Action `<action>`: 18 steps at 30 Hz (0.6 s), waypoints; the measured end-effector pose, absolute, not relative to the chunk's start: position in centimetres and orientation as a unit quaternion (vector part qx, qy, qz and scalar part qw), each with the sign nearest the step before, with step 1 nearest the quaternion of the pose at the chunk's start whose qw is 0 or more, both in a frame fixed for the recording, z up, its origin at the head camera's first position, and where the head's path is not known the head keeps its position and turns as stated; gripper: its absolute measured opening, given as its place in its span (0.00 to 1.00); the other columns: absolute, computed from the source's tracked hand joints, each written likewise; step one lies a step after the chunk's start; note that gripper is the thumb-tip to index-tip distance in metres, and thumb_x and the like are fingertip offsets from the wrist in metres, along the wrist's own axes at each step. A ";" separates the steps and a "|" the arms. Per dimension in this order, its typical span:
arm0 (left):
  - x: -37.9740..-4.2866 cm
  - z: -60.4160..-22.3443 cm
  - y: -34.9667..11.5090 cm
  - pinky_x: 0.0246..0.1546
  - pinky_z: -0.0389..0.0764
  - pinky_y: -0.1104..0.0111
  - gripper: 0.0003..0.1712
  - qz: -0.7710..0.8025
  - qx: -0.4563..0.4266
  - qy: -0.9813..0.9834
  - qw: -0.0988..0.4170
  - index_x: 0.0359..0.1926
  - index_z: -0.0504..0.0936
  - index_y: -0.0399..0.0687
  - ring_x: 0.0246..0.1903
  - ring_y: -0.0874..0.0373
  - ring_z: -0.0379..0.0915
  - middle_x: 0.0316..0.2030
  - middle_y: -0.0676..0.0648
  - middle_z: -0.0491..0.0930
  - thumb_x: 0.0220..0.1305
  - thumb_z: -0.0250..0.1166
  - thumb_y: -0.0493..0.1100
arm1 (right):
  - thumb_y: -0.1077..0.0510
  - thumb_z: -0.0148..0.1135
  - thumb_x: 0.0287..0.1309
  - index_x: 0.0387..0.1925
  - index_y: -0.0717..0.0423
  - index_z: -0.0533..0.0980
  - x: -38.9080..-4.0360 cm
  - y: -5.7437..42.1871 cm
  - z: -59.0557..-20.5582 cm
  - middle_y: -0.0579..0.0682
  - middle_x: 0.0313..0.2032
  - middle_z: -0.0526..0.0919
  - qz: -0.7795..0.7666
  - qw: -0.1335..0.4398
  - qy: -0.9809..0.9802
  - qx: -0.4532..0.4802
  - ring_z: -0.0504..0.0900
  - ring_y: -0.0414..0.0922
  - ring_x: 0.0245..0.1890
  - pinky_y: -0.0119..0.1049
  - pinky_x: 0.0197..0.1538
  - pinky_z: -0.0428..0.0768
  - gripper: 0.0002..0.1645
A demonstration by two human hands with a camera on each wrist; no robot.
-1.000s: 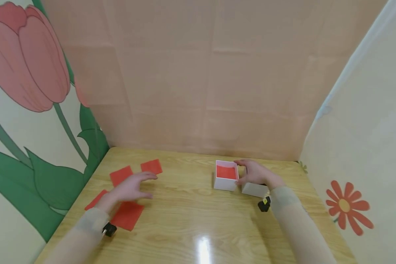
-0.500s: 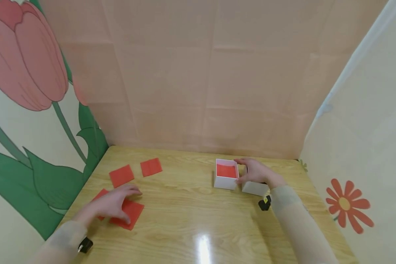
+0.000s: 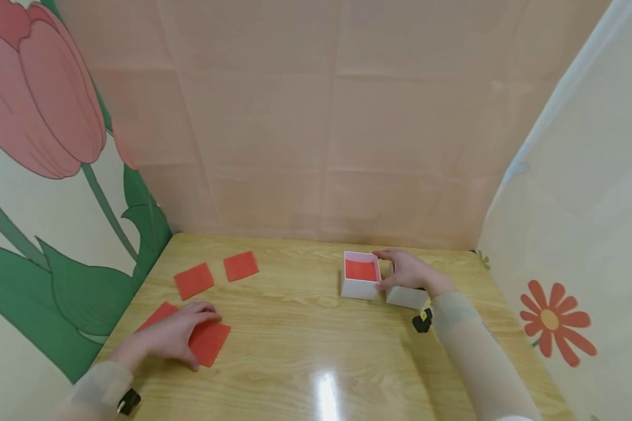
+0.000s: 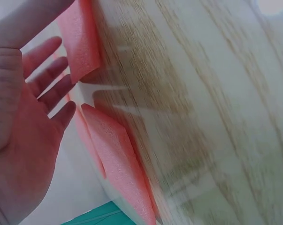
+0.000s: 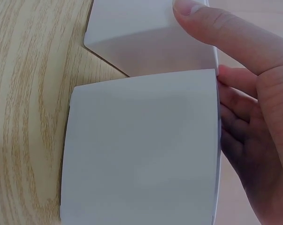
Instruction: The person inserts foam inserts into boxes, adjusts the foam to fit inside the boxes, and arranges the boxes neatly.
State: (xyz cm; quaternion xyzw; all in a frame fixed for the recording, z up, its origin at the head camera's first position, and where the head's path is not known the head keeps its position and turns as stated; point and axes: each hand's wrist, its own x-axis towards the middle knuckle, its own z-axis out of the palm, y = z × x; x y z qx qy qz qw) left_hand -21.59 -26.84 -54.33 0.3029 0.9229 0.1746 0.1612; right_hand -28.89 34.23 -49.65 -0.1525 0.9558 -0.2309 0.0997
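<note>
My left hand [image 3: 174,333] is low over a red square sheet [image 3: 210,346] at the table's left, thumb near its front edge. In the left wrist view its fingers [image 4: 49,96] are spread and relaxed, and whether the thumb touches the sheet is hidden. A second red sheet [image 3: 157,313] lies partly under the hand. On the right, my right hand [image 3: 408,272] holds an open white box [image 3: 359,289] by its right side, thumb in front and fingers behind. Red material [image 3: 361,270] lies inside the box. Another white box [image 3: 405,297] stands beneath that hand.
Two more red sheets, one nearer [image 3: 193,280] and one farther back [image 3: 241,266], lie flat at the back left. Bare wooden tabletop [image 3: 289,327] stretches between the hands. A plain backdrop and flowered side panels bound the table.
My left hand has moved left and toward me, from beside the back sheets down over the front red sheet. My right hand stays on the white box.
</note>
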 end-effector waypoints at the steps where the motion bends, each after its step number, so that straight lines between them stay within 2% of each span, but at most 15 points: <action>1: -21.6 -54.3 -26.8 0.67 0.72 0.42 0.58 0.175 0.302 0.923 0.162 0.71 0.79 0.56 0.70 0.46 0.62 0.71 0.50 0.68 0.37 0.90 0.64 | 0.43 0.87 0.49 0.81 0.50 0.67 -28.9 34.2 -49.6 0.55 0.74 0.73 -0.230 0.099 0.956 -0.152 0.75 0.52 0.53 0.57 0.66 0.73 0.61; 4: -21.6 -54.3 -26.8 0.67 0.72 0.42 0.56 0.175 0.296 0.924 0.164 0.70 0.80 0.57 0.70 0.46 0.62 0.70 0.49 0.69 0.38 0.90 0.63 | 0.43 0.87 0.49 0.81 0.51 0.67 -28.8 34.2 -49.5 0.56 0.75 0.72 -0.232 0.099 0.955 -0.154 0.74 0.53 0.58 0.60 0.69 0.71 0.62; 8: -21.5 -54.3 -26.8 0.67 0.73 0.42 0.52 0.171 0.289 0.927 0.165 0.68 0.81 0.58 0.70 0.46 0.63 0.70 0.49 0.70 0.40 0.90 0.62 | 0.42 0.87 0.49 0.81 0.50 0.66 -28.8 34.2 -49.6 0.56 0.75 0.71 -0.238 0.106 0.954 -0.150 0.73 0.58 0.61 0.62 0.70 0.71 0.62; 14: -21.5 -54.5 -26.6 0.66 0.75 0.45 0.48 0.165 0.293 0.929 0.152 0.67 0.81 0.59 0.68 0.49 0.65 0.68 0.51 0.71 0.44 0.87 0.62 | 0.41 0.87 0.49 0.82 0.48 0.66 -28.8 34.4 -49.8 0.56 0.75 0.71 -0.238 0.106 0.955 -0.144 0.73 0.59 0.59 0.61 0.68 0.71 0.62; 18: -21.7 -54.4 -26.5 0.66 0.74 0.44 0.51 0.168 0.287 0.931 0.150 0.70 0.79 0.56 0.70 0.47 0.64 0.69 0.50 0.70 0.45 0.86 0.64 | 0.42 0.87 0.49 0.81 0.49 0.66 -28.8 34.3 -49.7 0.56 0.75 0.72 -0.237 0.103 0.954 -0.148 0.74 0.59 0.58 0.60 0.67 0.72 0.62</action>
